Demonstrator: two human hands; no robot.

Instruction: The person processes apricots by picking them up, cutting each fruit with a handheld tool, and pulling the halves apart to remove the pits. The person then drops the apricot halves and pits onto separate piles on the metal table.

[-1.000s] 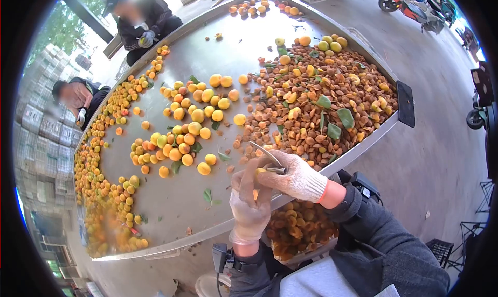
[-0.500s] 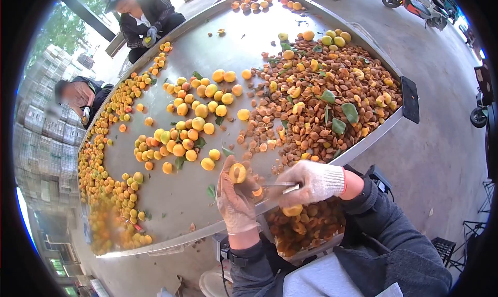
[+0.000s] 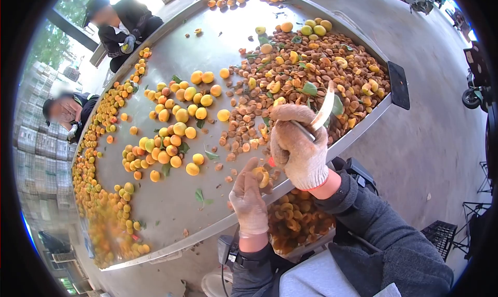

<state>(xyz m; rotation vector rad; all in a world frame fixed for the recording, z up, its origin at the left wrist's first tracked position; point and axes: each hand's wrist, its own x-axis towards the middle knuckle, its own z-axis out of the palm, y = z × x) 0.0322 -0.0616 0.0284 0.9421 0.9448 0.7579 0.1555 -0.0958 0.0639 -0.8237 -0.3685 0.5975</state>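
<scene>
In my gloved left hand (image 3: pixel 249 198) is a cut apricot (image 3: pixel 263 177), pinched at the fingertips just over the table's near edge. My gloved right hand (image 3: pixel 301 149) is closed around a knife, its curved pale blade (image 3: pixel 326 108) pointing up and away from the fruit. A small red spot shows beside the right fist. Below my hands, a bin (image 3: pixel 317 243) full of apricot halves stands against the table edge. Beyond the right hand spreads a heap of brown apricot pits (image 3: pixel 321 64) with some flesh pieces and green leaves among them.
Whole apricots (image 3: pixel 179 128) lie in clusters mid-table, with more along the left side of the metal table (image 3: pixel 155 203). A dark flat device (image 3: pixel 398 84) sits at the right corner. Two people (image 3: pixel 124 27) work across the left edge. Stacked crates (image 3: pixel 41 136) stand behind.
My right hand has swung up and away from the apricot, turning the knife blade upward. The left hand has shifted slightly right and down, still holding the fruit. The view has shifted too.
</scene>
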